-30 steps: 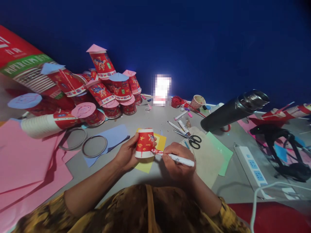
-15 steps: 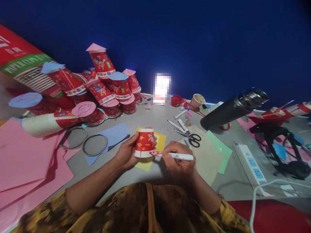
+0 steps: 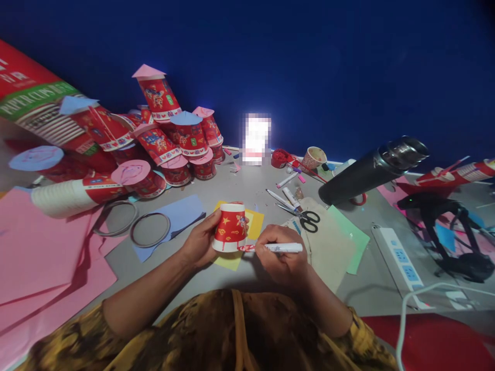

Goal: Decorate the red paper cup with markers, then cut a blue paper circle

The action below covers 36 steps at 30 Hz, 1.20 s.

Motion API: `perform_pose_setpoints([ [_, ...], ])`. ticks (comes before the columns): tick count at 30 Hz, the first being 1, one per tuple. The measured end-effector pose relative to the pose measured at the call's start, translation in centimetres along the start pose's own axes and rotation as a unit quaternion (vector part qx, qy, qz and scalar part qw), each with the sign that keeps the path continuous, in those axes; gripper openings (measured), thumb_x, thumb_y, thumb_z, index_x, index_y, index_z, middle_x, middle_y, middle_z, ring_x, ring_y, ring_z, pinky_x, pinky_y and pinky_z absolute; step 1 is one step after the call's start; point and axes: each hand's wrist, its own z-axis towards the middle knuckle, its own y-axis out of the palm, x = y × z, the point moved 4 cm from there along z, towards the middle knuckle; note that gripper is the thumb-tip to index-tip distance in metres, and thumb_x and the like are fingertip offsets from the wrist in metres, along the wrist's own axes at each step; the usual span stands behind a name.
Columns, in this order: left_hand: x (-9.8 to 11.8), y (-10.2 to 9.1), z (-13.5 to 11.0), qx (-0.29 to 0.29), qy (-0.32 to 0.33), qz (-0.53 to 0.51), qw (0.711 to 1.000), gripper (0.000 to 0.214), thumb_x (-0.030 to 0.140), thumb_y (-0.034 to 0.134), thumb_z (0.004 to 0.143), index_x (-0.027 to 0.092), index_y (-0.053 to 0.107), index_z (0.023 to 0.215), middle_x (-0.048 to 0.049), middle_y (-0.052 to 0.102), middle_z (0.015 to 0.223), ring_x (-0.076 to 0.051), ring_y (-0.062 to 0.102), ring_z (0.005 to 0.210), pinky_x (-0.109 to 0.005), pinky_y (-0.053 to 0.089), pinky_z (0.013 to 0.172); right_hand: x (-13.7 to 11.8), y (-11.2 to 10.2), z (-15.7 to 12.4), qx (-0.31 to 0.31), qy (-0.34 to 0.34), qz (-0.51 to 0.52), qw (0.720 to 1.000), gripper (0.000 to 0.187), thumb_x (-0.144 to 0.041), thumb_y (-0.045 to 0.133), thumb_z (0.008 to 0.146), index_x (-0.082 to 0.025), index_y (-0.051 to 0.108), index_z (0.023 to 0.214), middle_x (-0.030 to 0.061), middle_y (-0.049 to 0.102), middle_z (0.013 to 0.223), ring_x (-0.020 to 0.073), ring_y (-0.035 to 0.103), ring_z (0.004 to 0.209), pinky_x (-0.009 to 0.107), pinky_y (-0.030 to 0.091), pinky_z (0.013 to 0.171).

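Observation:
My left hand is closed around the side of a red and white paper cup, held upside down with gold stars and clouds printed on it. In my right hand is a white acrylic marker, pinched like a pen. Its red tip meets the lower white band of the cup, where red marks show. Beneath the cup lie yellow paper sheets. Black-handled scissors rest to the right of my right hand.
Decorated paper cups with paper tops are stacked at the back left. Two grey tape rings lie on blue paper. A dark thermos, green paper and a power strip are on the right.
The cup has tilted slightly in my left hand. My right hand and the marker have shifted a little left, with the tip still at the cup's white band.

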Motion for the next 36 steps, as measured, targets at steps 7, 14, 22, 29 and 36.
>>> perform_pose_setpoints([
  [7, 0.13, -0.16, 0.06, -0.004, 0.002, -0.005, 1.0, 0.052, 0.039, 0.068, 0.103, 0.008, 0.066, 0.145, -0.021, 0.084, 0.115, -0.034, 0.083, 0.103, -0.045, 0.066, 0.093, -0.01, -0.18, -0.1, 0.058, -0.011, -0.01, 0.998, 0.015, -0.015, 0.063, 0.093, -0.022, 0.066, 0.081, 0.0, 0.073, 0.068, 0.0144, 0.066, 0.057, 0.027, 0.05, 0.057],
  [14, -0.06, -0.21, 0.0, 0.009, 0.003, 0.002, 1.0, 0.06, 0.04, 0.07, 0.102, 0.008, 0.062, 0.152, -0.0209, 0.084, 0.119, -0.035, 0.081, 0.113, -0.048, 0.062, 0.106, 0.11, -0.04, 0.04, 0.006, -0.003, 0.016, 1.0, 0.018, -0.015, 0.061, 0.092, -0.023, 0.063, 0.076, -0.0018, 0.07, 0.064, 0.0129, 0.063, 0.053, 0.025, 0.048, 0.054],
  [22, -0.26, -0.23, 0.0, -0.007, 0.008, 0.001, 1.0, 0.055, 0.041, 0.072, 0.101, 0.01, 0.067, 0.146, -0.0202, 0.083, 0.118, -0.034, 0.082, 0.108, -0.048, 0.062, 0.104, 0.08, 0.09, -0.24, 0.069, -0.014, -0.011, 0.997, 0.015, -0.015, 0.063, 0.093, -0.022, 0.067, 0.08, 0.0006, 0.073, 0.069, 0.0153, 0.066, 0.057, 0.028, 0.051, 0.056],
  [29, -0.29, 0.25, -0.15, -0.008, 0.016, 0.014, 1.0, 0.055, 0.042, 0.079, 0.097, 0.011, 0.07, 0.141, -0.02, 0.082, 0.125, -0.036, 0.08, 0.118, -0.048, 0.062, 0.107, 0.16, 0.2, -0.31, 0.085, -0.029, -0.008, 0.996, 0.013, -0.014, 0.064, 0.094, -0.022, 0.069, 0.085, 0.0017, 0.075, 0.071, 0.0166, 0.069, 0.06, 0.029, 0.056, 0.058],
  [36, -0.26, 0.09, -0.07, 0.006, 0.01, 0.002, 1.0, 0.054, 0.041, 0.074, 0.1, 0.01, 0.068, 0.144, -0.0201, 0.083, 0.123, -0.032, 0.082, 0.109, -0.045, 0.063, 0.103, -0.03, -0.02, -0.26, 0.094, -0.045, -0.009, 0.995, 0.013, -0.013, 0.065, 0.094, -0.022, 0.069, 0.085, 0.0015, 0.075, 0.071, 0.0161, 0.069, 0.06, 0.028, 0.055, 0.057],
])
